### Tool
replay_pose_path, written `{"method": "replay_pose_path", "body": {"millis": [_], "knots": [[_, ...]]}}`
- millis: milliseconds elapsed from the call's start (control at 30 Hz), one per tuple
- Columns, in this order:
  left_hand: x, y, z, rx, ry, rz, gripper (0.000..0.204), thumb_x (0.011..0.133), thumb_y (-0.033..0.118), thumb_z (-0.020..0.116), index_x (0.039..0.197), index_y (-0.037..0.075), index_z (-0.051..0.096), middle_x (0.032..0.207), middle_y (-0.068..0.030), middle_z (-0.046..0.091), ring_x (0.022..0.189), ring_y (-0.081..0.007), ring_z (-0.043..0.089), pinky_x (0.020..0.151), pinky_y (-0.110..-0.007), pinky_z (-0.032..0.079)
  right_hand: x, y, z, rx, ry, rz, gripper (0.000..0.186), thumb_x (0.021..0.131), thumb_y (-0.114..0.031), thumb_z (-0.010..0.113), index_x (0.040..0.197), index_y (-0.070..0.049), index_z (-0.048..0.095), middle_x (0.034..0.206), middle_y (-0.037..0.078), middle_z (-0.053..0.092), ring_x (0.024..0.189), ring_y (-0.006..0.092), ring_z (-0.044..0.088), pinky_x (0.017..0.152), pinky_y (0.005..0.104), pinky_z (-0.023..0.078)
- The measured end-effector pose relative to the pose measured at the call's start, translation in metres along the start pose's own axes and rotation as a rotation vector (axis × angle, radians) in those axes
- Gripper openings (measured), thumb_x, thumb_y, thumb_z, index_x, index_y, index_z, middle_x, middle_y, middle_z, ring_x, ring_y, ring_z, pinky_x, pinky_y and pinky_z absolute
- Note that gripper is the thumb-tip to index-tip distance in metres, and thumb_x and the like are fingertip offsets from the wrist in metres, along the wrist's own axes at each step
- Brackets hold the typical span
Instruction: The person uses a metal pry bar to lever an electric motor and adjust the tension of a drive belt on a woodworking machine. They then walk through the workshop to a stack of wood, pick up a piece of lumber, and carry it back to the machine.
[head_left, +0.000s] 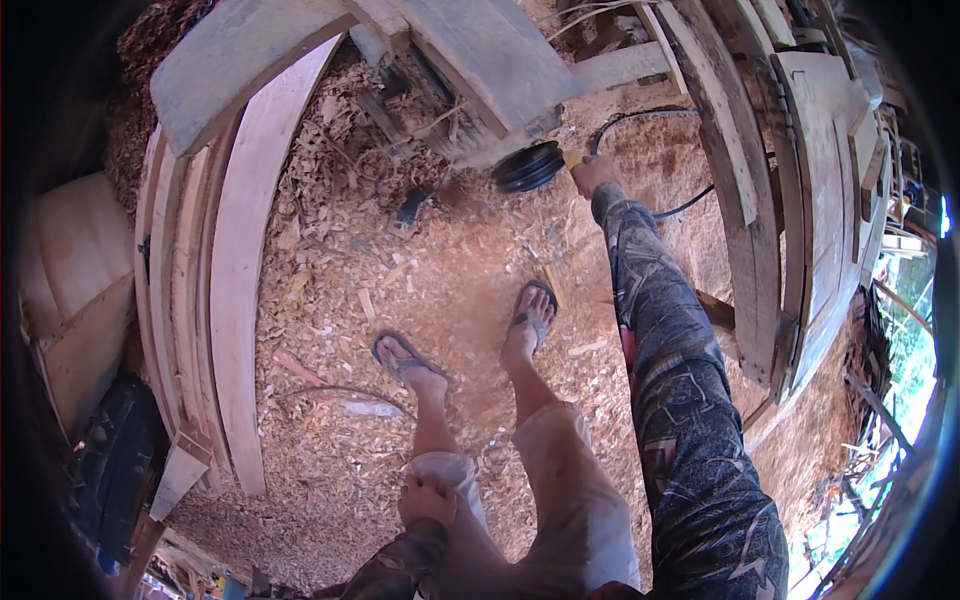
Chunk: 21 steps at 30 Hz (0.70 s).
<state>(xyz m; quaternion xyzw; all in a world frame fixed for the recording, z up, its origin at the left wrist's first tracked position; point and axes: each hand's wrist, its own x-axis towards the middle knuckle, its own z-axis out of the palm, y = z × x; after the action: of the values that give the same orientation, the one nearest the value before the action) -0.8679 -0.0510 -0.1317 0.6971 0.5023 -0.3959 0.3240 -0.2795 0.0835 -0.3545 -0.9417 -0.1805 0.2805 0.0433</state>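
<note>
My right arm, in a dark patterned sleeve, reaches far forward. At its end my right hand (598, 176) is closed round a small yellowish piece (573, 159), whose kind I cannot make out. Just left of that piece is a black grooved pulley (528, 167), by the end of a wooden bench (490, 60); whether the two touch is unclear. My left hand (427, 500) lies over my left knee, fingers spread, with nothing seen in it.
Wood shavings (330, 250) cover the ground round my sandalled feet. Long planks (250, 260) stand at left, near a dark tyre (115, 470). More boards (820, 170) lean at right. A black cable (690, 203) loops behind my right hand.
</note>
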Motion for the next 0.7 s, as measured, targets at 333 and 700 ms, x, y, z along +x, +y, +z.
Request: {"method": "replay_pose_path", "body": {"millis": [333,700], "knots": [[-0.001,0.005,-0.001,0.001,-0.027,-0.007,0.026,0.077,0.032,0.064,0.091,0.011,0.068,0.105,-0.0171,0.055,0.095,-0.0368,0.059,0.078,-0.047,0.053,-0.008,-0.007,-0.008,-0.018,-0.013,0.008,0.040,0.087,-0.038,0.058,0.090,0.000,0.070,0.061,0.010,0.063,0.055,0.0201,0.063,0.054,0.0338,0.047],[0.000,0.005,0.003,-0.003,-0.009,-0.010,0.025,0.077,0.032,0.064,0.089,0.011,0.069,0.104,-0.0162,0.056,0.094,-0.0363,0.059,0.078,-0.047,0.053,-0.012,-0.012,-0.018,0.045,-0.105,0.076,0.039,0.078,-0.029,0.062,0.105,-0.002,0.069,0.110,0.023,0.065,0.108,0.0366,0.060,0.094,0.0406,0.047]]}}
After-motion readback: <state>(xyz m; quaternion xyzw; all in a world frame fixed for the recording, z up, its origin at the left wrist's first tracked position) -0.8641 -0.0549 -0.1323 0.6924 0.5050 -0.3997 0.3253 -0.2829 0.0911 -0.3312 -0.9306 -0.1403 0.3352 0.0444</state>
